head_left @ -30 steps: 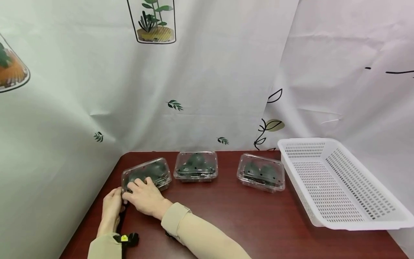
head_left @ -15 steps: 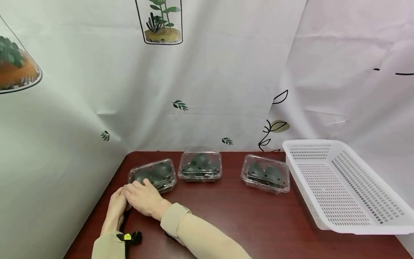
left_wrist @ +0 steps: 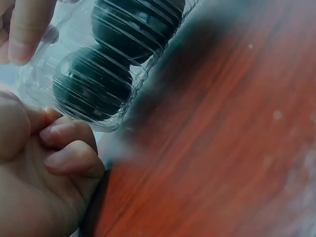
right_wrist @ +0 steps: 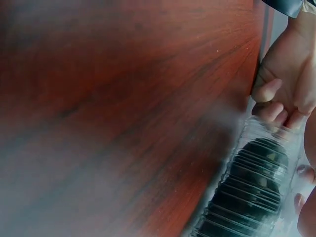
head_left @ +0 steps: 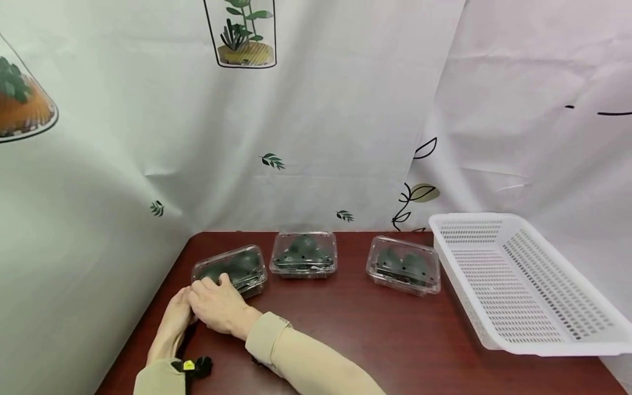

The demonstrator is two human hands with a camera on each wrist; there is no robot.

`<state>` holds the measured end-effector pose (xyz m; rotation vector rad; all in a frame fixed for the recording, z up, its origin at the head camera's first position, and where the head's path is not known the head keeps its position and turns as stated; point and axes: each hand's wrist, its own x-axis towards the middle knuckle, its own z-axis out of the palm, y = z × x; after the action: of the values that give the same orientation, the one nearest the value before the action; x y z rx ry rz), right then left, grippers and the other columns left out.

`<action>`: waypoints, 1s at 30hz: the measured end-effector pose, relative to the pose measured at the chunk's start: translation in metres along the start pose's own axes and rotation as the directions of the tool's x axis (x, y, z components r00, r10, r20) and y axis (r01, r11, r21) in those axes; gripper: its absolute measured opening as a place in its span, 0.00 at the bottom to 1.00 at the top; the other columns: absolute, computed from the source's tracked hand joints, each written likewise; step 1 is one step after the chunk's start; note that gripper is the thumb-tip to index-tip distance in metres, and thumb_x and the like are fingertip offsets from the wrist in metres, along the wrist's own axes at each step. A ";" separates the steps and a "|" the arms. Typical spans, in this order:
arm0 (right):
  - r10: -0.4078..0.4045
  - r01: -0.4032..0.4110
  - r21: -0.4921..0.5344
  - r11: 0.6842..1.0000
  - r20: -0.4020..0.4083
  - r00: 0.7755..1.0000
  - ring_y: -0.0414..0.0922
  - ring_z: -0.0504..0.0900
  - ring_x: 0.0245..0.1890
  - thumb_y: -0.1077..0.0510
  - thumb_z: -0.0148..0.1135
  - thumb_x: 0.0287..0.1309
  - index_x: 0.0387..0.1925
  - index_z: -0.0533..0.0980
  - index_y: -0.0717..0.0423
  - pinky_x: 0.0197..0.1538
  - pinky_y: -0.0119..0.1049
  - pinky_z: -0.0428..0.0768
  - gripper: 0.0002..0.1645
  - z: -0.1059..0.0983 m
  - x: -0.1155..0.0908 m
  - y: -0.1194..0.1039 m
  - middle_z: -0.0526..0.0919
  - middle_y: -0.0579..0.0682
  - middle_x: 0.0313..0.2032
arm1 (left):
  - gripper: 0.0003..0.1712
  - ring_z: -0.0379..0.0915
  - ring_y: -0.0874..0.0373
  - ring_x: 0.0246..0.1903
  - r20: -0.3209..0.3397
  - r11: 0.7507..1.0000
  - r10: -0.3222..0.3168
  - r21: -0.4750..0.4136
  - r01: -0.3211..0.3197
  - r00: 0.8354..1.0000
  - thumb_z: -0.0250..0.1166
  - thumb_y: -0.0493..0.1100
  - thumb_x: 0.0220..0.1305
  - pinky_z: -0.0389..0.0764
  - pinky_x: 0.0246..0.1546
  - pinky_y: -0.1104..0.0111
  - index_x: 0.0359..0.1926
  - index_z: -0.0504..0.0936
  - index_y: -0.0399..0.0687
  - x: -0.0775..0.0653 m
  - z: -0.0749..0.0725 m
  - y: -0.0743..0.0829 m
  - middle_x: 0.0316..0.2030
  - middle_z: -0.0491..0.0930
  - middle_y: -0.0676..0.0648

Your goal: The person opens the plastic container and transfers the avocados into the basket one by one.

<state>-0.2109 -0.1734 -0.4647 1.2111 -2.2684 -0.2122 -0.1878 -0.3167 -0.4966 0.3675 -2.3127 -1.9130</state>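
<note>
A clear plastic clamshell box point(head_left: 242, 266) with dark green rounded fruits point(left_wrist: 94, 81) inside sits at the table's left back corner. At its near left corner my left hand point(head_left: 174, 318) pinches the rim; in the left wrist view, that hand's point(left_wrist: 47, 163) lower fingers are curled. Right beside it, my right hand point(head_left: 219, 304) grips the same corner from above, with its fingers bent over the lid. The left wrist view shows a finger of the right hand point(left_wrist: 29, 29) pointing down at the lid. The two hands hide this corner in the head view.
Two more clamshell boxes with dark fruits stand along the back: a middle box point(head_left: 303, 255) and a right box point(head_left: 404, 266). A white perforated plastic basket point(head_left: 464, 291) stands on the right of the red-brown table point(head_left: 345, 329). A patterned cloth point(head_left: 321, 109) hangs behind.
My right hand's fingers have drawn in from being spread over the lid to the near left corner, close against my left hand. The view has shifted slightly.
</note>
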 end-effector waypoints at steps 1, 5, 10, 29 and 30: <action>0.013 -0.013 0.009 1.000 -0.014 1.000 0.39 0.68 0.44 0.44 0.60 0.62 0.41 0.70 0.41 0.40 0.38 0.63 0.12 -0.003 0.001 0.001 0.69 0.40 0.44 | 0.17 0.61 0.65 0.17 0.001 1.000 0.002 -0.005 -0.002 1.000 0.41 0.45 0.79 0.66 0.20 0.73 0.31 0.68 0.51 0.000 -0.001 0.000 0.20 0.65 0.56; 0.060 -0.058 0.038 0.998 -0.046 0.997 0.40 0.68 0.42 0.45 0.58 0.65 0.43 0.71 0.42 0.38 0.37 0.61 0.09 -0.015 0.008 0.006 0.69 0.41 0.43 | 0.21 0.59 0.64 0.16 0.003 0.999 0.002 0.042 -0.002 1.000 0.40 0.54 0.79 0.66 0.19 0.72 0.30 0.64 0.49 -0.001 -0.005 0.001 0.19 0.63 0.56; 0.042 -0.040 0.042 0.998 -0.035 0.999 0.39 0.68 0.42 0.47 0.57 0.66 0.42 0.71 0.41 0.40 0.36 0.63 0.06 -0.012 0.005 0.005 0.69 0.40 0.42 | 0.21 0.60 0.60 0.17 -0.028 0.988 -0.013 0.153 0.017 1.000 0.39 0.52 0.79 0.66 0.19 0.68 0.32 0.65 0.44 -0.003 -0.005 0.004 0.21 0.63 0.52; -0.097 0.096 -0.014 0.995 -0.080 0.992 0.43 0.69 0.42 0.49 0.50 0.69 0.41 0.72 0.39 0.44 0.40 0.66 0.05 0.004 -0.036 0.044 0.72 0.43 0.43 | 0.24 0.59 0.59 0.16 0.039 0.965 -0.064 0.255 0.052 0.997 0.36 0.55 0.79 0.67 0.19 0.67 0.36 0.66 0.40 -0.001 -0.005 0.008 0.21 0.63 0.51; -0.102 0.099 -0.032 0.995 -0.086 0.991 0.43 0.69 0.41 0.49 0.50 0.69 0.40 0.72 0.39 0.44 0.40 0.66 0.04 0.005 -0.039 0.048 0.72 0.43 0.42 | 0.24 0.59 0.59 0.17 0.047 0.965 -0.063 0.257 0.049 0.997 0.36 0.54 0.79 0.67 0.20 0.67 0.35 0.66 0.41 -0.002 -0.005 0.008 0.21 0.63 0.50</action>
<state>-0.2305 -0.1146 -0.4660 1.2960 -2.1254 -0.2239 -0.1856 -0.3198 -0.4879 0.4140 -2.6195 -1.6684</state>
